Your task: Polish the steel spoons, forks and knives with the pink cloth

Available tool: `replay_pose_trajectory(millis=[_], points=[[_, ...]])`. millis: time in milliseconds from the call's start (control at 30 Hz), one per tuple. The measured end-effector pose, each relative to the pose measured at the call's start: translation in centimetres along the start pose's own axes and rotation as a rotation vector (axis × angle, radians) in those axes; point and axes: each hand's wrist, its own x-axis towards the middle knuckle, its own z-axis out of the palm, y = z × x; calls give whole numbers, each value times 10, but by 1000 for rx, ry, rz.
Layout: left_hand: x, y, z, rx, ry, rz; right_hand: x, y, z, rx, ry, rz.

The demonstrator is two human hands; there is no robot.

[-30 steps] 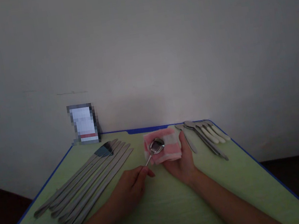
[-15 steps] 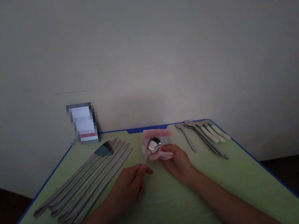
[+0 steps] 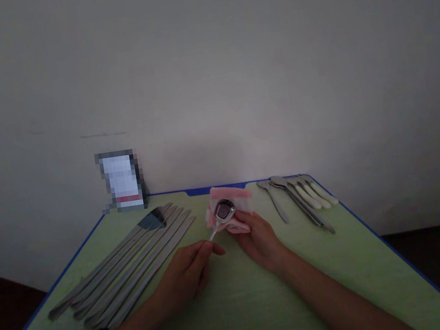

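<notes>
Your right hand, spread under the cloth a second ago, now pinches it with the thumb beside the bowl of the spoon, which your left hand pinches by its handle, apparently bringing cloth and bowl together.

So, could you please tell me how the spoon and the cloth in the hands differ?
The spoon is shiny metal, while the cloth is pink and white.
The spoon is slim with a rounded bowl; the cloth is broader and folded.
The left hand has the spoon; the right hand has the cloth.
Both are held.
</notes>
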Motion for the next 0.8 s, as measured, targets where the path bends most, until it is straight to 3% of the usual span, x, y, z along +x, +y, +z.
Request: replay_pose_trajectory(millis=[133, 467, 800], points=[[2, 1, 0, 34, -1, -13, -1, 0, -2, -31, -35, 44], [1, 9, 2, 178, 21, -24, -4, -1, 0, -90, -65, -6], [2, 3, 2, 102, 46, -27, -4, -1, -2, -132, -72, 18]])
